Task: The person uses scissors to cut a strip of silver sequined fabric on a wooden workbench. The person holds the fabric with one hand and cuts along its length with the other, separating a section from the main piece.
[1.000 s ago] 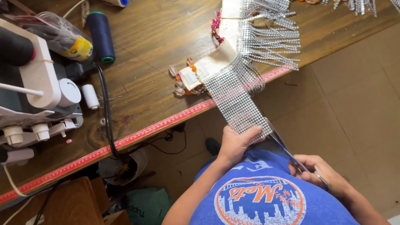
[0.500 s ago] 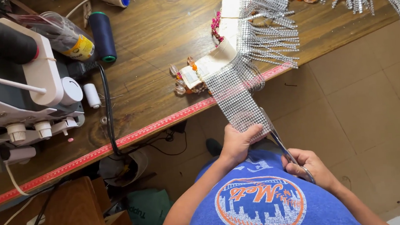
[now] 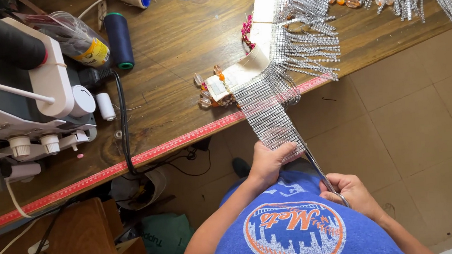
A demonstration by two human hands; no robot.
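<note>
With the sewing machine (image 3: 20, 105) far left on the counter (image 3: 177, 55), my left hand (image 3: 269, 164) still pinches the near end of the rhinestone mesh strip (image 3: 265, 113), while my right hand (image 3: 349, 192), fingers closed around the scissors (image 3: 318, 168), has drawn nearer, blades at the strip's right edge.

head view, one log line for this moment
left hand: holds silver rhinestone mesh strip | right hand: metal scissors at strip edge
</note>
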